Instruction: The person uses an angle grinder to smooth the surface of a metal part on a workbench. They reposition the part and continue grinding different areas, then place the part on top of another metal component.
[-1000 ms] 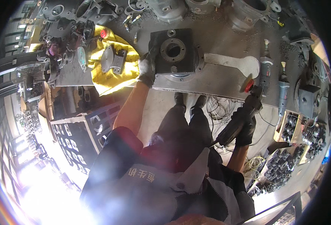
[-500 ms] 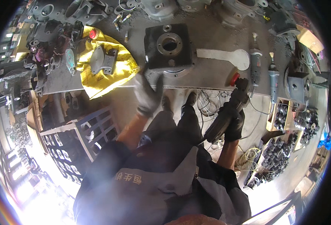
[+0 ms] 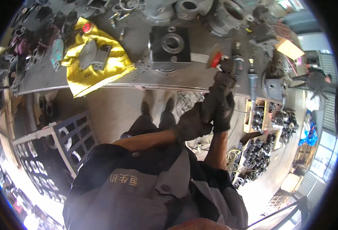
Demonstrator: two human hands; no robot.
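An angle grinder [image 3: 219, 81] with a red hub and a disc points toward the bench. My right hand [image 3: 223, 117], in a dark glove, is wrapped round its body. Against the rear of the grinder's body lies my left hand [image 3: 194, 123], also gloved, with fingers closed on it. The grinder's head is above the bench edge, to the right of a black square metal block [image 3: 169, 56] that has a round flanged hole. The disc overlaps the pale flat paddle-shaped piece [image 3: 199, 57] and hides part of it.
A yellow cloth bag [image 3: 113, 69] with a grey metal bracket [image 3: 94, 56] on it lies left on the bench. Two slim power tools, one a grey die grinder [image 3: 252, 82], lie right. Castings [image 3: 230, 17] line the back. Below right are boxes of dark parts [image 3: 255, 157].
My left hand has come across from the bench edge to the grinder. The grinder has moved left and up in view, its head now over the bench. My view has shifted right.
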